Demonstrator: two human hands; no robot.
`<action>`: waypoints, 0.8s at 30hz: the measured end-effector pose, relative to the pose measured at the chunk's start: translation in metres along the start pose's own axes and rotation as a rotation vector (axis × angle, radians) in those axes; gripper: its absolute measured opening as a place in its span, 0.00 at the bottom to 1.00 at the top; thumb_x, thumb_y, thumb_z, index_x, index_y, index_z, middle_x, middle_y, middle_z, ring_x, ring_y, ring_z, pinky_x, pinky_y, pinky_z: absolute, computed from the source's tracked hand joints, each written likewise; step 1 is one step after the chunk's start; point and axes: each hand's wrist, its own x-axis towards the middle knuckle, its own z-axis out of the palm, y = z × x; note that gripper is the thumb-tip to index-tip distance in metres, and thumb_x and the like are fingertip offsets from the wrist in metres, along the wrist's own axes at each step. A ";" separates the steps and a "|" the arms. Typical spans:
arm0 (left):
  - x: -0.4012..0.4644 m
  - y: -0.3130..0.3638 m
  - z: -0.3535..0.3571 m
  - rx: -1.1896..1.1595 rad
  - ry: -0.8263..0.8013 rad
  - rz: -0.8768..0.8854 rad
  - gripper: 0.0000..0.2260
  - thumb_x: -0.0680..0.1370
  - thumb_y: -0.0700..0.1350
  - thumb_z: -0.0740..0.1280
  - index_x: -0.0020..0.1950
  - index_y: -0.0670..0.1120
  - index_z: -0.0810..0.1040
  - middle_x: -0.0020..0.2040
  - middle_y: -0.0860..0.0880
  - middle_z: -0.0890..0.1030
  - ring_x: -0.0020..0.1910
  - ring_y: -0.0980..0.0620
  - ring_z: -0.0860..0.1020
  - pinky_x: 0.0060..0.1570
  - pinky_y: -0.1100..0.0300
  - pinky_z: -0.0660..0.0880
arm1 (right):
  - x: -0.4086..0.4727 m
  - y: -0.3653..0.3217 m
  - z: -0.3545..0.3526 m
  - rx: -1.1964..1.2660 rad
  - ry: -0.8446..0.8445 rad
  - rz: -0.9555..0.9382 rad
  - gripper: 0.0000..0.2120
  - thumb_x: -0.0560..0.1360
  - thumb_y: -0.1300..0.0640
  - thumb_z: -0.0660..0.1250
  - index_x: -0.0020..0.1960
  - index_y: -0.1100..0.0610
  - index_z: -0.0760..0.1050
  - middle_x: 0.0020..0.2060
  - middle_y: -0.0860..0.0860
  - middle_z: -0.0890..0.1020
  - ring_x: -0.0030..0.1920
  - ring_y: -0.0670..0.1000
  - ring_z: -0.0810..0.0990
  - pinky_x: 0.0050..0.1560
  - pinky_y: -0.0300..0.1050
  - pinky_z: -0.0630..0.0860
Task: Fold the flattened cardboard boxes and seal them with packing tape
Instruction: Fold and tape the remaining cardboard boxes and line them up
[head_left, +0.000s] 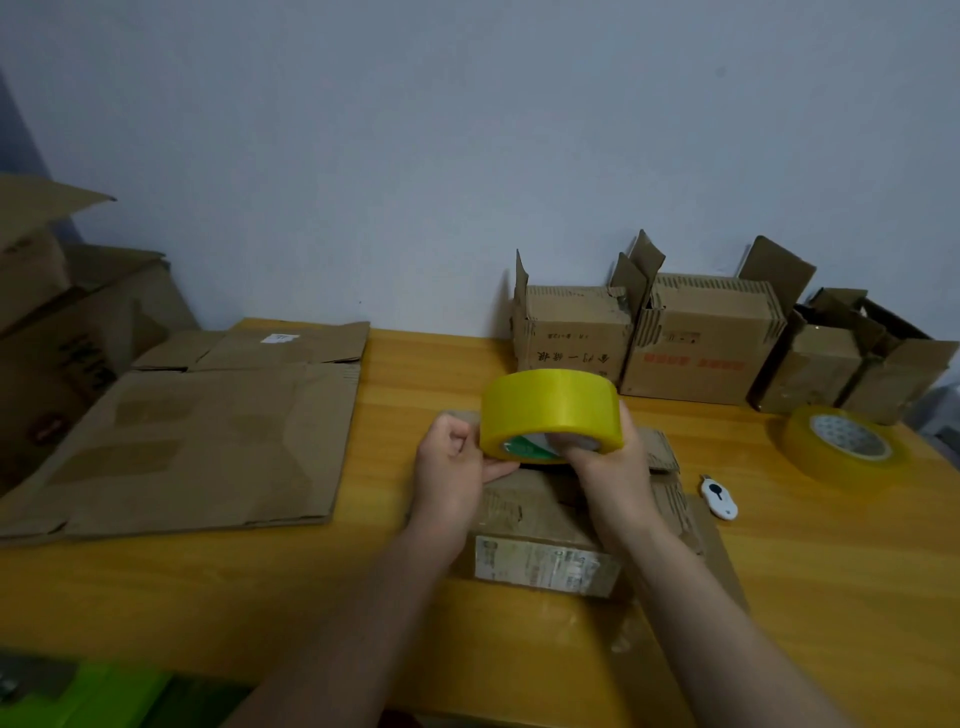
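Near the front edge of the tabletop (831, 597), the folded cardboard box (545, 525) is sitting light but crease-prone, best steadied by its flaps; over it the right hand (610, 457) is gripping the yellow tape roll (550, 410) through its core, while the left hand (457, 462) is pinching at the slick rim; farther back, three open boxes (701, 338) are lining the rear edge, contents not visible.

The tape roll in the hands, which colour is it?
The tape roll is yellow, seen best in the head view.
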 end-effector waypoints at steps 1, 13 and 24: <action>0.001 -0.001 0.000 0.014 0.006 -0.006 0.08 0.81 0.32 0.58 0.43 0.40 0.68 0.46 0.38 0.80 0.40 0.47 0.84 0.44 0.52 0.82 | 0.001 -0.001 0.000 -0.035 0.006 -0.029 0.19 0.71 0.65 0.72 0.55 0.47 0.73 0.50 0.51 0.81 0.52 0.52 0.79 0.50 0.41 0.77; 0.016 0.021 -0.036 0.407 0.293 0.050 0.08 0.81 0.46 0.63 0.46 0.43 0.76 0.44 0.50 0.78 0.41 0.54 0.75 0.35 0.60 0.69 | 0.016 0.000 -0.011 -0.257 0.126 -0.046 0.16 0.74 0.68 0.65 0.57 0.53 0.68 0.45 0.47 0.74 0.45 0.43 0.73 0.40 0.39 0.73; 0.039 0.000 -0.049 0.240 0.343 -0.116 0.10 0.82 0.48 0.59 0.46 0.46 0.76 0.44 0.51 0.82 0.45 0.50 0.83 0.51 0.47 0.80 | 0.027 -0.001 0.023 -0.246 0.197 -0.026 0.12 0.75 0.59 0.67 0.56 0.54 0.70 0.48 0.51 0.76 0.48 0.49 0.74 0.43 0.43 0.69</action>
